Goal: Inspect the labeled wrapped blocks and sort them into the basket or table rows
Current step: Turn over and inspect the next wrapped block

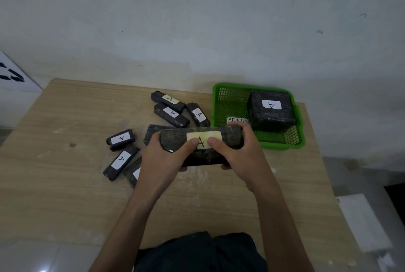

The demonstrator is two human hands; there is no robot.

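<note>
Both my hands hold one large dark wrapped block [228, 135] above the middle of the wooden table [65, 195]. My left hand [163, 157] grips its left end and my right hand [238, 153] grips its right end. Both thumbs press on its yellowish label marked "A". A green mesh basket [232, 98] stands at the back right with a big dark block [271, 109] labeled "A" inside. Several smaller labeled blocks lie loose: three at the back [173, 109] and others at the left [120, 162].
A paper tag with writing [237, 121] lies in the basket beside the big block. Another dark block [153, 131] sits half hidden behind the held one. A wall runs right behind the table. White sheets lie on the floor at the right [363, 223].
</note>
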